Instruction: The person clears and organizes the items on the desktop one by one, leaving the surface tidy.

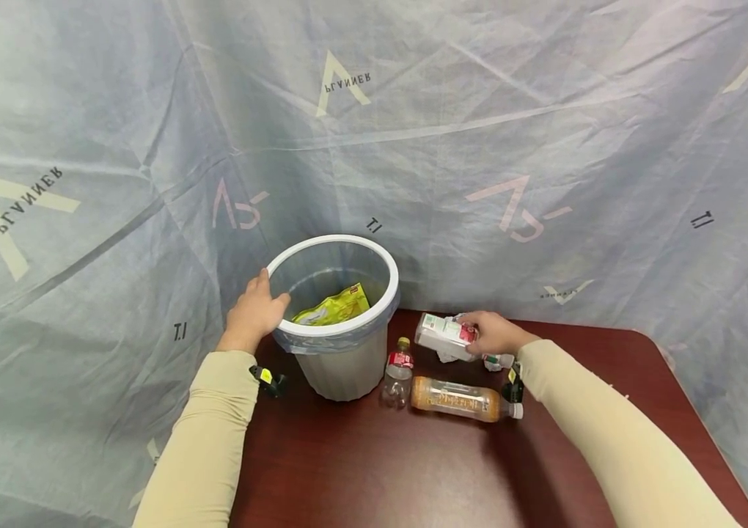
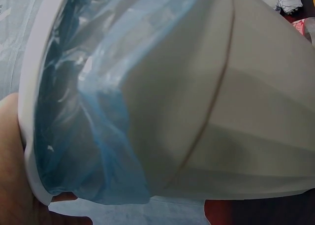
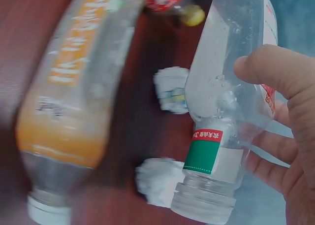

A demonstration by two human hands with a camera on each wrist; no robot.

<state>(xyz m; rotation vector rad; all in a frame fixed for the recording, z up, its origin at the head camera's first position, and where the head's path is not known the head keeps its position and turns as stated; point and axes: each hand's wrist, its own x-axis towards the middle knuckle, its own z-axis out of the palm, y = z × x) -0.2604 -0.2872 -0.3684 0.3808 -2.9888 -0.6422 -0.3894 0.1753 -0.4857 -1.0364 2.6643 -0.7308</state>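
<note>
A grey trash bin (image 1: 344, 370) with a white rim and a clear bluish liner stands at the back left of the table. My left hand (image 1: 254, 312) grips its rim on the left side. Inside lies a yellow wrapper (image 1: 337, 306). Over the table to the right of the bin, my right hand (image 1: 498, 334) holds a clear, square-sided plastic bottle (image 3: 221, 82) with a white, red and green label. Its capped neck points toward the lower edge of the right wrist view, and thumb and fingers lie on opposite sides of its body.
A small bottle with a red label (image 1: 400, 361) stands beside the bin. An orange-labelled bottle (image 1: 460, 400) lies on its side in front. Crumpled paper balls (image 3: 172, 89) rest beneath the held bottle. A grey printed curtain (image 1: 413, 183) hangs behind the dark red table (image 1: 347, 455).
</note>
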